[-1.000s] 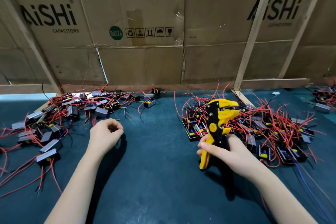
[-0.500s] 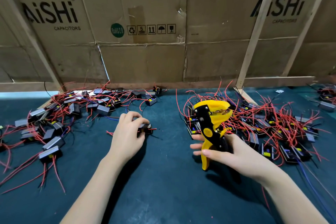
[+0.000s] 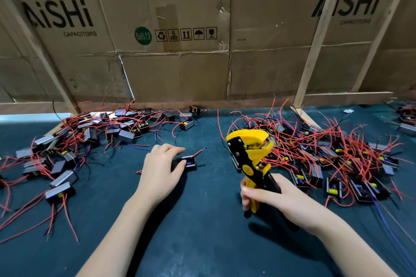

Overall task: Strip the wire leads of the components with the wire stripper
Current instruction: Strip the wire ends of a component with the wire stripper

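Bench top (image 3: 202, 243): dark teal mat. Far left: heap (image 3: 90, 137) of black modules with red leads. Right: bigger tangled heap (image 3: 326, 159), same parts. Between heaps, one module (image 3: 188, 163) lying alone. Far right edge: third cluster (image 3: 406, 119), probably same parts, too blurred to confirm.

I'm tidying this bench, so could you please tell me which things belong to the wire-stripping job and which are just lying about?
In use:
- yellow-and-black wire stripper, gripped by right hand
- small black component with red lead, held by left hand
- piles of red-wired components, left and right

Lying about:
- brown cardboard boxes
- white scrap
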A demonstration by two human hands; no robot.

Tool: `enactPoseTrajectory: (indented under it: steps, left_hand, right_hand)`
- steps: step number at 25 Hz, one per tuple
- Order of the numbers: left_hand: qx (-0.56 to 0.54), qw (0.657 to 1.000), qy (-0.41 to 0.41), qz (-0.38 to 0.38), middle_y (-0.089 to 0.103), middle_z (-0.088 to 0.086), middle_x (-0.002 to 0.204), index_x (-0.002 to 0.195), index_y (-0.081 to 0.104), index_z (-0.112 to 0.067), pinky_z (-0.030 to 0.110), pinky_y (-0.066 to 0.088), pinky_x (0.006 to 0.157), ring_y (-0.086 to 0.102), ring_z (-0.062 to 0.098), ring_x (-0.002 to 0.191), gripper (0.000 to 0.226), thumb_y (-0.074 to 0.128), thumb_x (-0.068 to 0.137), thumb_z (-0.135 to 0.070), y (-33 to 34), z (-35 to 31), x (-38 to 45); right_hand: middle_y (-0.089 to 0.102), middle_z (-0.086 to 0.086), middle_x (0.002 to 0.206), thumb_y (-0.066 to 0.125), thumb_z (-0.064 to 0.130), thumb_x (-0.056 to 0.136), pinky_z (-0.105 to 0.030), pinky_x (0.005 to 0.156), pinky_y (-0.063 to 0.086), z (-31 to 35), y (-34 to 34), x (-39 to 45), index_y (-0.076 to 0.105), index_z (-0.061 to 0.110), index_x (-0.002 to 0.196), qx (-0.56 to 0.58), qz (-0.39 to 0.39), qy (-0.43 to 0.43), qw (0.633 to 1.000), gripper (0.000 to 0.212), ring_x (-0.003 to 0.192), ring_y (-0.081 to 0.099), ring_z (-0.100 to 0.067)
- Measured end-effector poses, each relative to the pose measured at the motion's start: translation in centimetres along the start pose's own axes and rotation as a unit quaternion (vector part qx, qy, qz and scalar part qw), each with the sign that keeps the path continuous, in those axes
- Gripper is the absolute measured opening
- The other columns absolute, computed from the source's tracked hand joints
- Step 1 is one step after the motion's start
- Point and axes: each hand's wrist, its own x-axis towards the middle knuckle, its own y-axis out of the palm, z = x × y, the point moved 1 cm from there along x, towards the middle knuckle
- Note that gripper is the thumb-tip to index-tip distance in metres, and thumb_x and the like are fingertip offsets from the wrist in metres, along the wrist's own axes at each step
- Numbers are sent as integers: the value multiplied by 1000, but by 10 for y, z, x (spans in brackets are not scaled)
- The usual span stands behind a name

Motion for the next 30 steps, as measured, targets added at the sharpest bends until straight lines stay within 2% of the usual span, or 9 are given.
enactPoseTrajectory:
  steps: [3,5,9,11,13,15,19,25,30]
  left_hand:
    - [-80,996,48,-9,70,-8,106,106,74,-19,23,38,93,55,13,105,17,68,90,-16,1,-12,-2]
    - [-111,992,51,-2,71,-12,96,92,77,-21,22,41,89,57,10,97,10,71,88,-15,3,-17,-3]
    - [-170,985,33,29,67,-13,82,85,71,-24,16,43,75,57,7,80,9,75,84,-16,5,-27,-7]
    - [-201,978,31,52,68,-9,78,87,70,-23,19,44,72,58,10,73,8,74,85,-16,6,-34,-9]
    - [-209,975,27,69,69,-8,78,86,73,-22,16,43,70,59,10,73,6,73,86,-16,7,-38,-10]
    - [-190,978,31,82,70,-10,79,84,74,-23,12,41,69,60,7,75,7,72,86,-17,7,-38,-9]
    - [-161,981,38,99,62,-7,82,80,63,-23,22,43,72,56,10,75,12,65,87,-13,10,-40,-12]
    - [-211,966,88,123,55,-11,76,89,48,-25,26,41,70,47,8,70,13,50,100,-18,18,-53,-20]
    - [-273,951,86,116,59,-12,73,90,56,-19,10,39,63,56,0,62,10,55,98,-14,19,-63,-24]
  right_hand:
    - [59,-5,73,69,43,85,-37,72,44,-3,-3,1,59,3,85,-50,-74,-31,996,41,70,54,-16]
    - [54,0,69,70,43,85,-37,68,39,-4,-10,2,57,9,80,-128,-158,-61,977,37,66,47,-16]
    - [57,9,74,77,37,78,-32,69,43,-7,-27,3,58,21,81,-369,-319,-101,867,25,72,53,-14]
    - [58,3,79,79,41,74,-41,72,44,-13,-32,4,58,16,84,-473,-341,-67,809,35,80,57,-26]
    - [58,-1,78,80,49,70,-41,72,39,-21,-36,6,57,14,82,-543,-354,-32,760,44,80,57,-32]
    - [57,-3,77,79,54,67,-40,71,36,-26,-37,9,55,12,80,-576,-370,-18,728,50,78,57,-33]
    - [59,-11,81,82,56,63,-42,73,36,-30,-34,17,56,8,83,-607,-410,8,680,59,81,56,-34]
    - [58,-17,86,90,47,53,-44,74,36,-31,-34,22,54,3,89,-633,-431,30,642,67,82,53,-36]
    - [57,-15,85,89,49,54,-43,73,35,-30,-26,25,54,6,89,-648,-420,17,635,65,81,52,-34]
